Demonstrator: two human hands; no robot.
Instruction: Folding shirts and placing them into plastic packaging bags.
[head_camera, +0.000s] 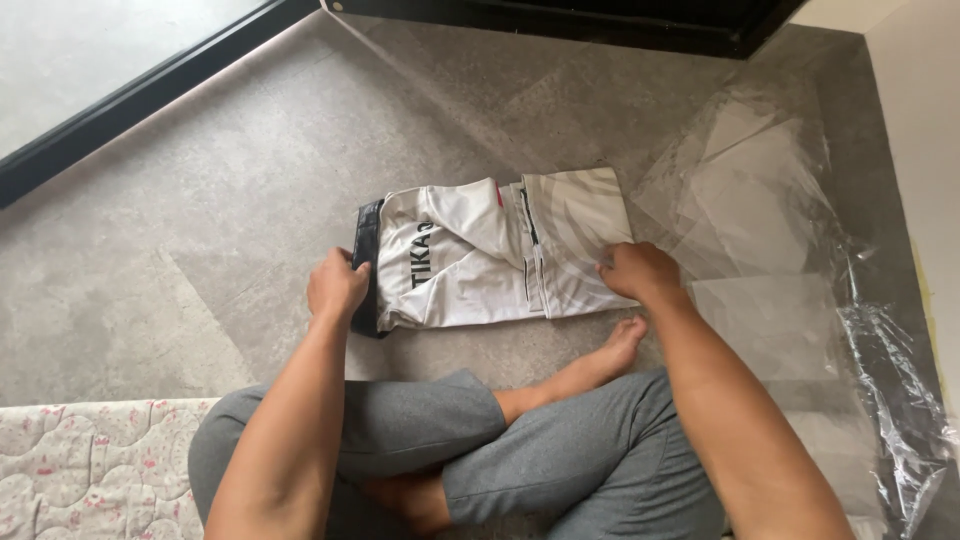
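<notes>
Clear plastic sheets (crinkled) and a quilted mat.

The grey floor lies open to the left of and beyond the folded white garment, up to the black door frame that bounds it on the left and at the top. On the right, clear plastic bags spread over the floor just beside the garment, reaching the white wall. Near the body, the crossed legs and a bare foot close the gap below the garment. A quilted mattress fills the lower left corner. Both hands, left hand and right hand, sit at the garment's ends.
</notes>
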